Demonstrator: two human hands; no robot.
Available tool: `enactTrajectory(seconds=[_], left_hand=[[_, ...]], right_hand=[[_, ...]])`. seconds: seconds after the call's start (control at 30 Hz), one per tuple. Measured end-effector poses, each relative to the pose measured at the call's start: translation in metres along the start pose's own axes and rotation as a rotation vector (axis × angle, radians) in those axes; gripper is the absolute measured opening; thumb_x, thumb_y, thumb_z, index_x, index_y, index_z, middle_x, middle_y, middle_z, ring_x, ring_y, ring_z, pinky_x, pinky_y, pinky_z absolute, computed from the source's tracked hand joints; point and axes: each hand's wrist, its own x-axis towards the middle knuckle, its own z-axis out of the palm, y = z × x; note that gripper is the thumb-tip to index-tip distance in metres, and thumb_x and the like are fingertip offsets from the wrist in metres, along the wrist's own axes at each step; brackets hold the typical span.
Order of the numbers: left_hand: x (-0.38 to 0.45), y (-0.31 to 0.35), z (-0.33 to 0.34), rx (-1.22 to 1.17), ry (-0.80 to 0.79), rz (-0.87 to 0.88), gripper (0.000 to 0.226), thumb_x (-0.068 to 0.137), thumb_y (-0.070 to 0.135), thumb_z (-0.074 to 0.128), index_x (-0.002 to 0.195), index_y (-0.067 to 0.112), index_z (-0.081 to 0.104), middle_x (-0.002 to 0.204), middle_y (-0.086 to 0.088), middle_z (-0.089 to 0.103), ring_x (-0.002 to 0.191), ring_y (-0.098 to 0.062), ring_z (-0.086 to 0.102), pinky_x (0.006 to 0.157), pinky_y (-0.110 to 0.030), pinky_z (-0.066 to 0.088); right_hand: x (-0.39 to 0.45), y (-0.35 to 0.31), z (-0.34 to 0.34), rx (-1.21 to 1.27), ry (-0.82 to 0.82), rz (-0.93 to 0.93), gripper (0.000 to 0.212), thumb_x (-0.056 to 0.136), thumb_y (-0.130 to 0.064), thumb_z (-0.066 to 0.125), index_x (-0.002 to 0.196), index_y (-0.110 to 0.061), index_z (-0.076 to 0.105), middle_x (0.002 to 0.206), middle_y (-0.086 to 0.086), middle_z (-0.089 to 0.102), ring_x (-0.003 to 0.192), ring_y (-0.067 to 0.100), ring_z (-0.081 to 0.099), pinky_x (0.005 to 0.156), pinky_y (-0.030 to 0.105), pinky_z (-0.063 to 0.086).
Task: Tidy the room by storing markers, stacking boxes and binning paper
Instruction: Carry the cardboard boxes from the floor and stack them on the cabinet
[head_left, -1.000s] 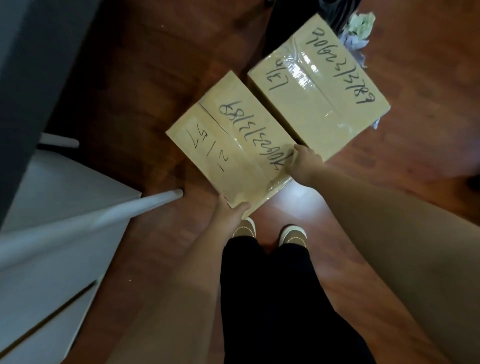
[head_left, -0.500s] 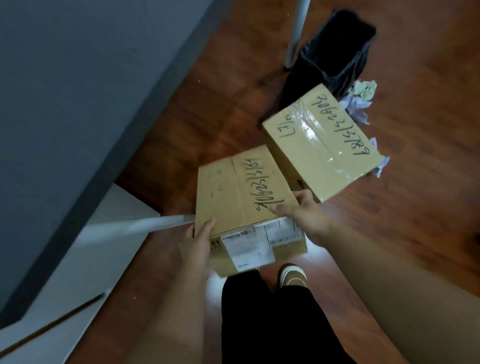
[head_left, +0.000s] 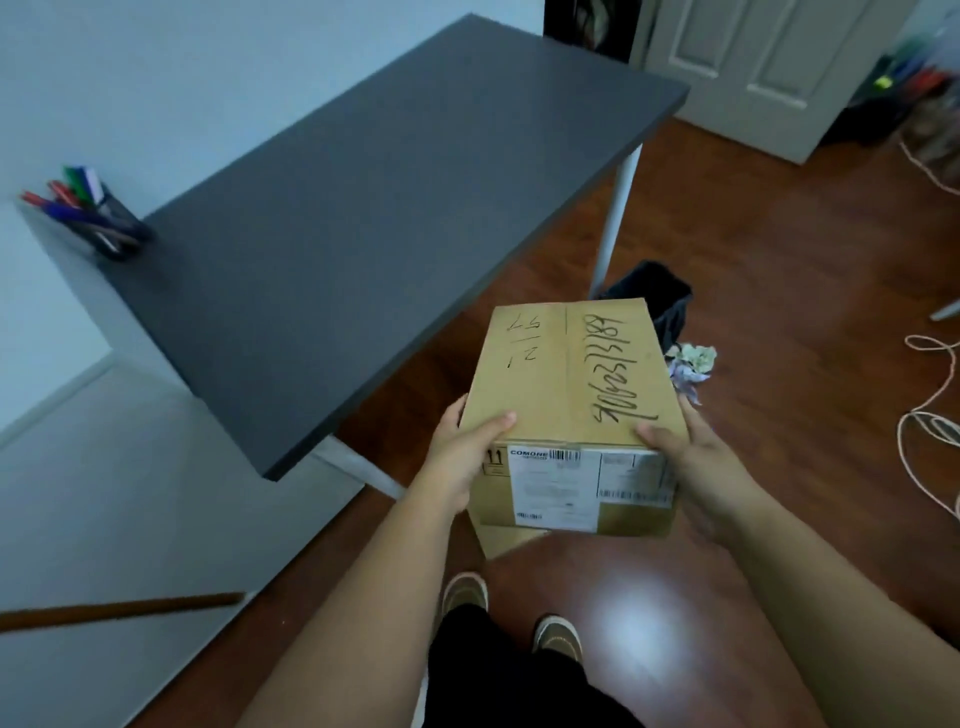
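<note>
A taped cardboard box with black handwritten numbers and a white shipping label hangs in the air in front of me. My left hand grips its left near corner and my right hand its right side. A sliver of a second cardboard box shows just beneath it. Crumpled paper lies on the wooden floor beside a black bin. Coloured markers stand in a dark holder at the far left corner of the dark grey table.
The table's white leg stands just left of the bin. A pale cable loops over the floor at right. A white door is at the back. A brown stick pokes in from the lower left.
Both hands have lifted the box off the floor to about table height. My view has risen, so the tabletop and marker holder now show and the second box is mostly hidden.
</note>
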Motion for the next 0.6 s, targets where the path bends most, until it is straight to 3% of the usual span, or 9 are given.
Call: enactTrajectory(seconds=[0.07, 0.17, 0.27, 0.5, 0.6], left_hand=[[-0.016, 0.021, 0.017, 0.018, -0.066, 0.050, 0.058, 0.070, 0.026, 0.084, 0.122, 0.036, 0.061, 0.106, 0.005, 0.075, 0.096, -0.017, 0.073, 0.087, -0.042, 0.057], [-0.037, 0.052, 0.037, 0.015, -0.099, 0.126, 0.048, 0.068, 0.029, 0.084, 0.107, 0.047, 0.062, 0.103, 0.010, 0.076, 0.096, -0.016, 0.072, 0.088, -0.044, 0.057], [-0.052, 0.084, 0.040, 0.022, -0.098, 0.237, 0.066, 0.064, 0.034, 0.086, 0.123, 0.044, 0.058, 0.103, 0.014, 0.074, 0.095, -0.010, 0.072, 0.077, -0.034, 0.058], [-0.092, 0.151, -0.030, -0.029, 0.018, 0.466, 0.083, 0.065, 0.028, 0.088, 0.138, 0.037, 0.049, 0.111, 0.010, 0.072, 0.095, -0.009, 0.071, 0.072, -0.029, 0.057], [-0.116, 0.169, -0.093, -0.093, 0.135, 0.568, 0.083, 0.062, 0.031, 0.089, 0.135, 0.039, 0.051, 0.108, 0.014, 0.073, 0.094, -0.007, 0.071, 0.068, -0.024, 0.057]], right_hand=[[-0.023, -0.024, -0.009, 0.038, 0.014, -0.054, 0.036, 0.090, -0.012, 0.064, 0.108, -0.043, 0.061, 0.116, -0.001, 0.072, 0.113, 0.028, 0.064, 0.103, 0.054, 0.044], [-0.047, -0.052, -0.023, 0.117, 0.025, -0.129, 0.040, 0.089, -0.010, 0.063, 0.110, -0.044, 0.060, 0.115, -0.002, 0.073, 0.108, 0.025, 0.067, 0.100, 0.052, 0.046], [-0.059, -0.076, -0.023, 0.200, 0.012, -0.192, 0.063, 0.086, -0.013, 0.066, 0.139, -0.038, 0.045, 0.124, 0.002, 0.068, 0.113, 0.029, 0.064, 0.102, 0.055, 0.044], [-0.073, -0.126, 0.053, 0.167, -0.164, -0.380, 0.050, 0.088, -0.011, 0.063, 0.127, -0.042, 0.053, 0.122, -0.001, 0.069, 0.111, 0.025, 0.066, 0.098, 0.051, 0.048], [-0.068, -0.141, 0.116, 0.128, -0.292, -0.392, 0.067, 0.088, -0.016, 0.065, 0.144, -0.041, 0.037, 0.126, -0.003, 0.067, 0.115, 0.023, 0.064, 0.101, 0.052, 0.045]])
